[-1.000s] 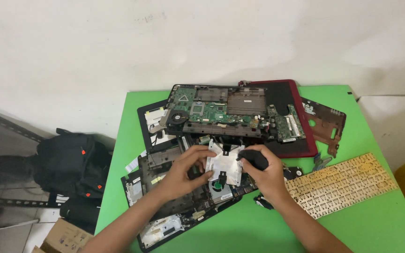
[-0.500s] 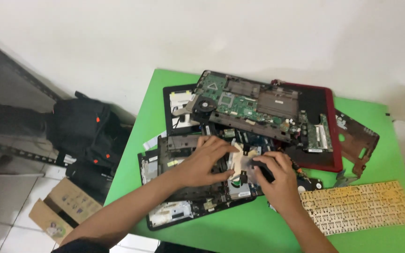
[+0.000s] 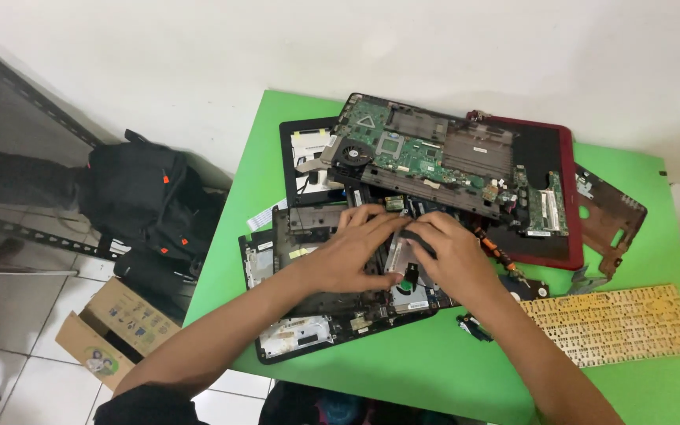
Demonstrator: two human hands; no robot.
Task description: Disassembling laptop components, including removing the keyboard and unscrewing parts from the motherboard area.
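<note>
Both hands are now meeting over the middle of the opened laptop base [image 3: 308, 315], closer together than a second ago, when my left hand [image 3: 352, 252] was resting further out on the case and the metal plate was showing plainly between them. I am pressing the left hand flat, fingers spread, on the dark frame beside that silver plate [image 3: 400, 253]; it is gripping nothing that I can see. My right hand [image 3: 450, 256] is curling around a small black tool [image 3: 417, 240], fingers closed on it, with its tip lying over the plate. That tells me the work has narrowed to one spot on the base. Behind the hands the green circuit board [image 3: 426, 161] is lying on the red lid [image 3: 548, 197], and the loose keyboard [image 3: 615, 323] is sitting on the green table [image 3: 434, 378] to my right.
</note>
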